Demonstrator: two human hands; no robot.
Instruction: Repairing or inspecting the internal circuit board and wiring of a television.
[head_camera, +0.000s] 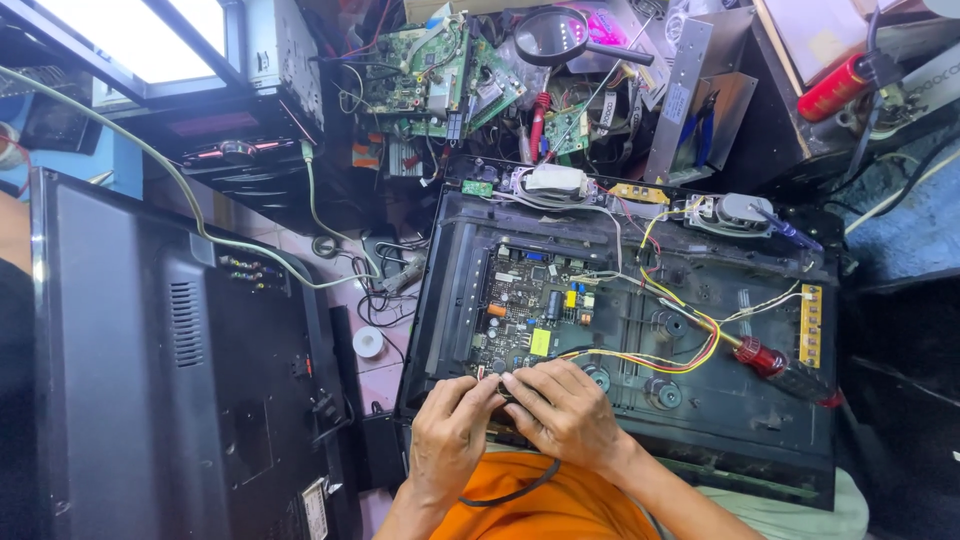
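i see both hands meeting at the near edge of the opened black chassis (620, 440), right where the circuit board (530, 310) ends. my left hand (450, 430) is curled, fingers pinched in toward the middle; my right hand (565, 410) is curled over from the right, fingertips touching the left ones. between them sits a small dark part (503, 388) – too hidden by the fingers for me to name it, though both hands look closed on it. it lies at the near left of the chassis, just near of the board's yellow component, pressed between the 2 sets of fingertips.

i judge it light and stiff, probably a little fragile where it joins the board, so i would keep to its sides with fingertips only and not twist.

a black cable (515, 490) loops across the orange cloth (545, 510) on my lap, just near of the wrists. yellow and red wires (660, 345) run from the board off to the right, toward a red-handled screwdriver (775, 362) lying on the chassis, well apart from both hands. far off, a magnifying glass (555, 35) rests on a heap of green boards – and a dark tv back panel (150, 380) fills the left.
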